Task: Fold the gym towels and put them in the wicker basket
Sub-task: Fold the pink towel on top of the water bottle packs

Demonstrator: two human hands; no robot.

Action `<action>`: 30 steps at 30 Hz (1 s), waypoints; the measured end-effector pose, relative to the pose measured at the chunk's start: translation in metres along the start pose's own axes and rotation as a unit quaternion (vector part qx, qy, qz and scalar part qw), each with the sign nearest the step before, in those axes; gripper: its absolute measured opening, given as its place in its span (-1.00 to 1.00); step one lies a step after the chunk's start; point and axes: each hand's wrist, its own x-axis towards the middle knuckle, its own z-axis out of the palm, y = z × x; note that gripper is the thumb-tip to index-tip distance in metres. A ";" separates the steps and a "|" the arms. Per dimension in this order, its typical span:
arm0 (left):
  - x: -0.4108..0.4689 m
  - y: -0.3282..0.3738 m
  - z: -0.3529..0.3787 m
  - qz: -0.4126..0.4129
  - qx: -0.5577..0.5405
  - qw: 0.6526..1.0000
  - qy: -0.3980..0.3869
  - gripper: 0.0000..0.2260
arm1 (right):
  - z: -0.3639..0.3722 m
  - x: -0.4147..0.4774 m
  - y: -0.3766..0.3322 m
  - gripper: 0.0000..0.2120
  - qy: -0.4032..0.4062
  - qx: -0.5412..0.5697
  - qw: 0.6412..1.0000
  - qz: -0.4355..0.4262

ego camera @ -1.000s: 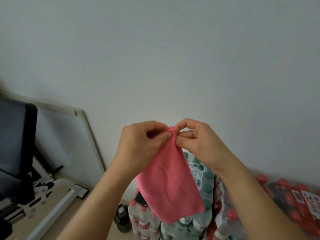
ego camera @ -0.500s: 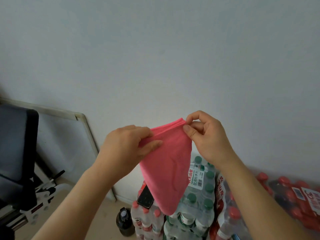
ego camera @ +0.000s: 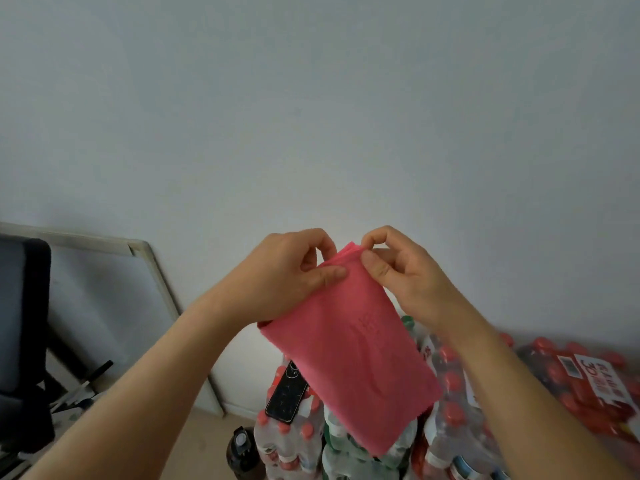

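A folded pink gym towel [ego camera: 356, 355] hangs in the air in front of the wall, held up at chest height. My left hand [ego camera: 291, 271] pinches its top edge on the left side, thumb pressed on the front face. My right hand [ego camera: 398, 268] pinches the top right corner between thumb and forefinger. The two hands sit close together at the top edge, and the towel droops down and to the right below them. No wicker basket is in view.
Shrink-wrapped packs of water bottles [ego camera: 349, 448] stand below the towel, with a black phone [ego camera: 286, 393] lying on them. Red-capped bottle packs [ego camera: 571, 379] lie at the right. A dark bottle [ego camera: 242, 452] stands on the floor. A whiteboard [ego camera: 104, 306] leans on the wall beside a black chair [ego camera: 20, 323].
My hands moved closer together at the towel's top edge, and the towel now hangs wider and slanted down to the right. The view shifted slightly.
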 end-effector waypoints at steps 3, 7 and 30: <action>0.009 0.013 -0.007 0.068 0.069 0.994 -0.041 -0.91 | -0.005 -0.015 0.011 -0.66 -0.074 0.074 0.992 0.076; 0.017 0.028 -0.017 0.094 0.142 0.983 -0.061 -0.89 | 0.001 -0.035 0.041 -0.66 -0.137 -0.006 0.981 0.137; 0.025 -0.064 0.243 -0.394 -0.167 0.904 -0.006 -0.80 | -0.159 -0.023 0.177 -0.85 0.008 -0.463 0.819 0.338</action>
